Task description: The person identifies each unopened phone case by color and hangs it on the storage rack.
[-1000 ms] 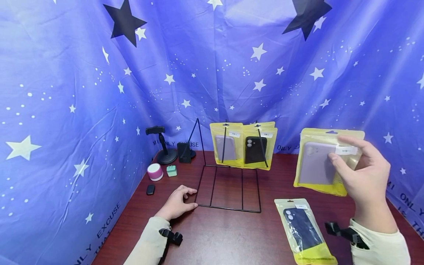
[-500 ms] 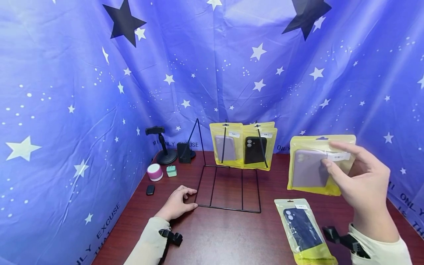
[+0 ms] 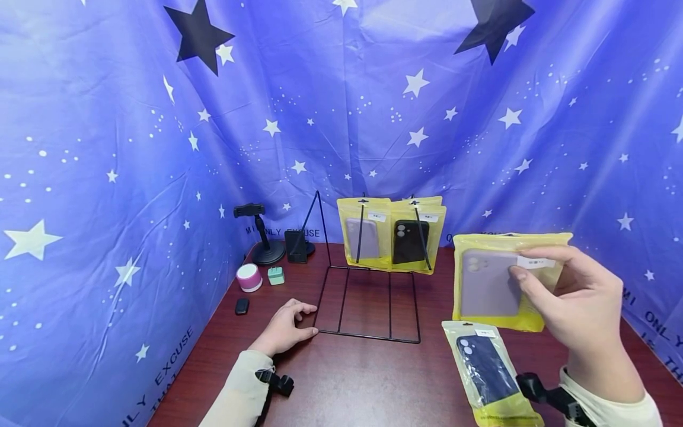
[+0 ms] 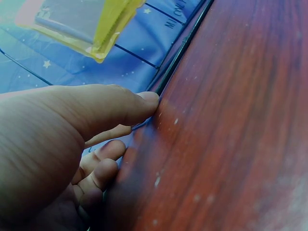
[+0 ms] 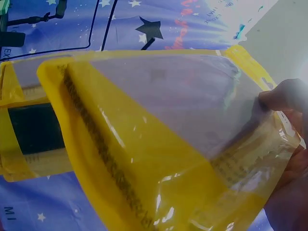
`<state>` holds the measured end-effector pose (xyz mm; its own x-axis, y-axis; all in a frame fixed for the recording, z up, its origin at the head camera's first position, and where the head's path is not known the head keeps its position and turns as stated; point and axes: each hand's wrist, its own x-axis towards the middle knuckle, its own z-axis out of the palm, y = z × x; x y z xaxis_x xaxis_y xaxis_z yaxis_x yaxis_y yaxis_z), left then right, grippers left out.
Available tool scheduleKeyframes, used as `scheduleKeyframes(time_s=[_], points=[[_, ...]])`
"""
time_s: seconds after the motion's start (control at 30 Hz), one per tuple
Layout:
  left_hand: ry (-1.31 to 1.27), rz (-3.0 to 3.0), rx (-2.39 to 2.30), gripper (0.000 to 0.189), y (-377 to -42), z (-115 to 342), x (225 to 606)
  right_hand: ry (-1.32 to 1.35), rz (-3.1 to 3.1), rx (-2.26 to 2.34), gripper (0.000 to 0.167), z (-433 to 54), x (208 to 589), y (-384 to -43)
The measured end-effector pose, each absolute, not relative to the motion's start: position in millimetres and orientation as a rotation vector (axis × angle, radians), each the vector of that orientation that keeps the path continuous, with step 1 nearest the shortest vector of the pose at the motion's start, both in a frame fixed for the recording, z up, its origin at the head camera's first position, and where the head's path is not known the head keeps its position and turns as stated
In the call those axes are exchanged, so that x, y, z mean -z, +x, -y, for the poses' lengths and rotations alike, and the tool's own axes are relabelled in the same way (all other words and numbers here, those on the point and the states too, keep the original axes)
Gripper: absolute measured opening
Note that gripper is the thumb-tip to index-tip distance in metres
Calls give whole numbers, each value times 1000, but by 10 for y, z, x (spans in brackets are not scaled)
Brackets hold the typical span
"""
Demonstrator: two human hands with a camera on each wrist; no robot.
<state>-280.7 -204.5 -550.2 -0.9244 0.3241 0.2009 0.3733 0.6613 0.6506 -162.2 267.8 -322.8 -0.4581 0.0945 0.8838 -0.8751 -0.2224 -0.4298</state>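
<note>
My right hand [image 3: 578,296] pinches a yellow-edged clear pouch with a purple phone case [image 3: 488,284] inside, thumb on the front near its white label. In the right wrist view this pouch [image 5: 159,110] fills most of the picture, tilted. My left hand [image 3: 285,328] holds the near left corner of a black wire display rack [image 3: 368,337]; in the left wrist view the thumb [image 4: 130,107] lies on its wire. On the rack's hooks hang pouches with a purple case [image 3: 368,240] and a black case [image 3: 411,242]. Below the held pouch, another pouch with a dark blue case [image 3: 488,370] lies on the table.
At the table's back left stand a black phone stand [image 3: 261,237] and a small black upright block [image 3: 296,246]. A pink and white round jar [image 3: 249,277], a mint green charger plug [image 3: 275,275] and a small black object [image 3: 242,306] are nearby. A starred blue curtain [image 3: 373,118] surrounds the table.
My right hand has brought the purple case's pouch left and lower, and its top edge has tipped. The left hand stays at the rack's corner.
</note>
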Motion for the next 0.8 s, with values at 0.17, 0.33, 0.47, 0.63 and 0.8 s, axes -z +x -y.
scheduleKeyframes(time_s=[0.17,0.33,0.47,0.63,0.8], points=[[-587,2800,1121,47,-2807,2048,5501,1005,1347,-1767,30,-2624,3250,-1603],[-589,2798,1119,47,-2812,2049,5508,1020,1391,-1746,32,-2559,3269,-1601],[-587,2798,1122,46,-2814,2049,5512,994,1464,-1713,34,-2506,3296,-1595],[-586,2796,1120,47,-2814,2046,5512,979,1540,-1666,37,-2432,3330,-1602],[-592,2790,1120,47,-2811,2043,5507,992,1581,-1653,42,-2377,3374,-1627]])
